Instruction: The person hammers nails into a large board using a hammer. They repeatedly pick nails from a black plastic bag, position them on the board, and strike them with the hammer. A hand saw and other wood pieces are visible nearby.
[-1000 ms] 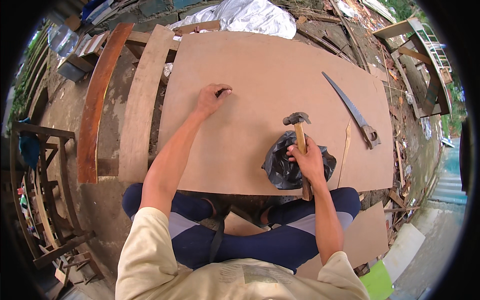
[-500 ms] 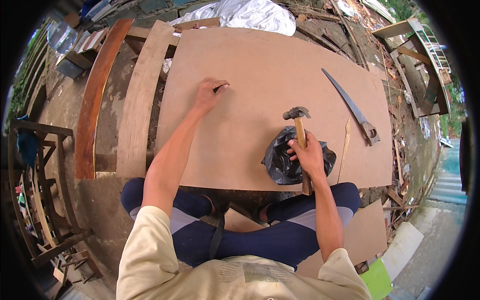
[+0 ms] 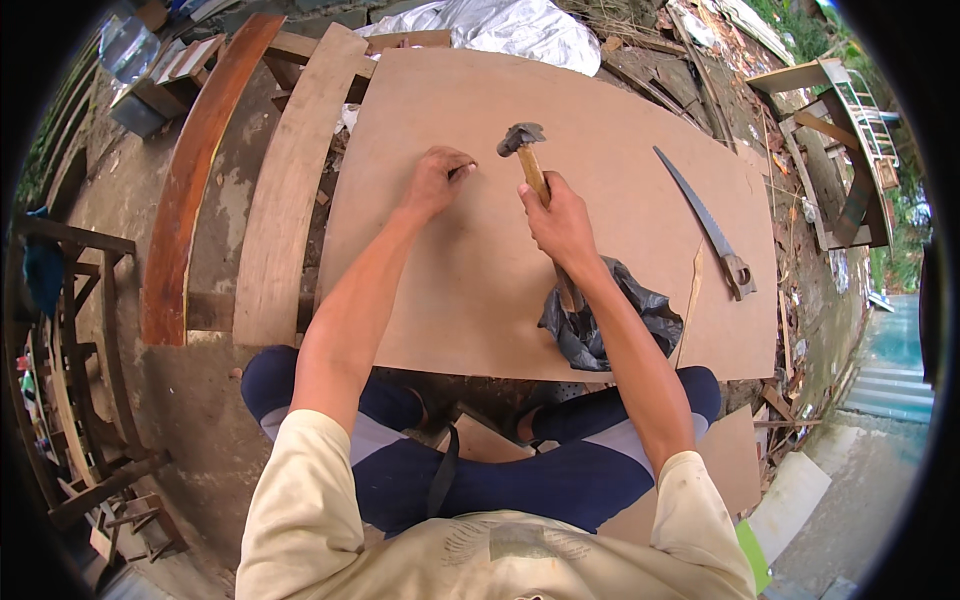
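Note:
My right hand (image 3: 560, 225) grips a claw hammer (image 3: 538, 170) by its wooden handle, with the metal head raised over the board. To its left, my left hand (image 3: 440, 182) is closed in a pinch just above the surface of a large brown plywood sheet (image 3: 440, 300); whatever sits between those fingers is too small to make out. A crumpled black plastic bag (image 3: 640, 315) lies on the sheet beneath my right forearm, which partly covers it.
A handsaw (image 3: 708, 222) rests on the sheet's right side, beside a thin wood sliver (image 3: 690, 305). Two long planks, one reddish-brown (image 3: 195, 200) and one pale (image 3: 290, 200), stretch along the left. Silver sheeting (image 3: 500, 30) lies beyond the far edge; a wooden frame (image 3: 110, 330) stands far left.
My right hand has carried the hammer up and left, away from over the black bag and closer to my left hand. The left hand stays pinched at nearly the same spot.

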Available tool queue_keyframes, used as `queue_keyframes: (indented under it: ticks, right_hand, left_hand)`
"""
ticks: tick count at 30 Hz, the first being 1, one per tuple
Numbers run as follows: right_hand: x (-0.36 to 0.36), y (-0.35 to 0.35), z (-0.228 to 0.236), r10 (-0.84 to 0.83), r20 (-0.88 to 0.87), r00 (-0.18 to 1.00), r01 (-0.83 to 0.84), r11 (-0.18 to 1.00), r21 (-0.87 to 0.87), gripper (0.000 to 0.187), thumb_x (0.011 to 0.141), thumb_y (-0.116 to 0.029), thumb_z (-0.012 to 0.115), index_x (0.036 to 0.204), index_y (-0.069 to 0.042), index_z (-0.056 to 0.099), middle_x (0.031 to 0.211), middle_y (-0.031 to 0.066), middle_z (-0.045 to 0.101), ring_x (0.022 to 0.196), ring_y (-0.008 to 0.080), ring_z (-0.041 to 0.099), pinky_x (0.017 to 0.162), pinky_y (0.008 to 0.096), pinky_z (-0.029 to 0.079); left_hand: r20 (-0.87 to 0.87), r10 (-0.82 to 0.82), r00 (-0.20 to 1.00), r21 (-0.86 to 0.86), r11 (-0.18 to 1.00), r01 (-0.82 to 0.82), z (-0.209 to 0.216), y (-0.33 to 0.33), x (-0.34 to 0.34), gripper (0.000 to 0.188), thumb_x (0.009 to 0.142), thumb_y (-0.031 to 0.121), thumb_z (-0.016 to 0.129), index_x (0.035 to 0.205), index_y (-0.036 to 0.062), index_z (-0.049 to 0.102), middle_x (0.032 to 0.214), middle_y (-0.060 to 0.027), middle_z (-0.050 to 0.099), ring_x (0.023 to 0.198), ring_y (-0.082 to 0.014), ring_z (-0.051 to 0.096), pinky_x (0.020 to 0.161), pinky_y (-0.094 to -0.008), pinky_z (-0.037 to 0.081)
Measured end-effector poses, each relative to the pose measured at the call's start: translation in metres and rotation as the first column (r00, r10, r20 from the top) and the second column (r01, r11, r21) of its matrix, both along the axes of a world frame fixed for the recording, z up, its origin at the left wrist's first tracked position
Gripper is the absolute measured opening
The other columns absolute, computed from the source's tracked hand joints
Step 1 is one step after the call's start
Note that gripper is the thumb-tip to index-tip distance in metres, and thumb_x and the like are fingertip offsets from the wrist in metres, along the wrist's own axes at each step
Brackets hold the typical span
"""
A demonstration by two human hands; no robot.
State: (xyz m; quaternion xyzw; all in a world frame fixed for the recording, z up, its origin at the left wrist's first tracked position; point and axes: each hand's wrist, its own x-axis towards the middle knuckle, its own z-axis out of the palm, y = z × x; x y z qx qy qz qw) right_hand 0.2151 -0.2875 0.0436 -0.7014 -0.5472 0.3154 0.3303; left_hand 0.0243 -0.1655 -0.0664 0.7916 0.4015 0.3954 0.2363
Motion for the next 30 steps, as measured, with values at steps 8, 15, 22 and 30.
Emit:
queue_keyframes:
  ticks: [8, 15, 22, 30]
  right_hand:
    - [-0.015, 0.032, -0.024, 0.044, 0.07, 0.997, -0.048, 0.998, 0.049, 0.035, 0.1, -0.028, 0.061, 0.109, 0.006, 0.057, 0.066, 0.0113, 0.061, 0.051, 0.019, 0.06, 0.048, 0.0362, 0.048]
    - [-0.026, 0.025, -0.009, 0.07, 0.066, 0.995, -0.07, 0.998, 0.005, 0.035, 0.098, -0.025, 0.062, 0.106, 0.009, 0.058, 0.079, 0.0297, 0.066, 0.075, 0.0462, 0.067, 0.067, 0.0502, 0.05]
    - [-0.03, 0.017, -0.015, 0.085, 0.164, 0.983, -0.106, 0.987, 0.122, 0.031, 0.1, -0.023, 0.06, 0.107, 0.007, 0.056, 0.075, 0.0292, 0.065, 0.072, 0.0485, 0.065, 0.065, 0.0524, 0.049]
    - [-0.033, 0.014, -0.009, 0.057, 0.079, 0.995, -0.07, 0.983, 0.171, 0.031, 0.101, -0.023, 0.057, 0.105, 0.008, 0.055, 0.076, 0.0314, 0.065, 0.074, 0.0508, 0.065, 0.067, 0.0554, 0.049]
  left_hand:
    - [0.043, 0.024, 0.999, -0.028, 0.999, -0.022, 0.001, 0.0, -0.001, 0.012, 0.089, 0.011, 0.073, 0.098, 0.0053, 0.078, 0.101, -0.0116, 0.075, 0.1, -0.0294, 0.067, 0.089, -0.0387, 0.055]
    - [0.02, 0.032, 0.999, -0.026, 0.999, -0.031, 0.003, 0.0, -0.001, 0.012, 0.088, 0.012, 0.074, 0.097, 0.0045, 0.078, 0.101, -0.0124, 0.075, 0.101, -0.0307, 0.068, 0.09, -0.0396, 0.054]
    - [0.03, 0.018, 0.999, 0.015, 1.0, -0.018, -0.003, 0.001, 0.001, 0.012, 0.087, 0.011, 0.074, 0.096, 0.0041, 0.077, 0.102, -0.0125, 0.075, 0.1, -0.031, 0.068, 0.091, -0.0395, 0.054]
    - [0.026, 0.023, 0.999, -0.004, 1.0, -0.022, -0.005, 0.001, 0.0, 0.011, 0.087, 0.009, 0.074, 0.096, 0.004, 0.077, 0.103, -0.0126, 0.075, 0.102, -0.0314, 0.068, 0.091, -0.0402, 0.055]
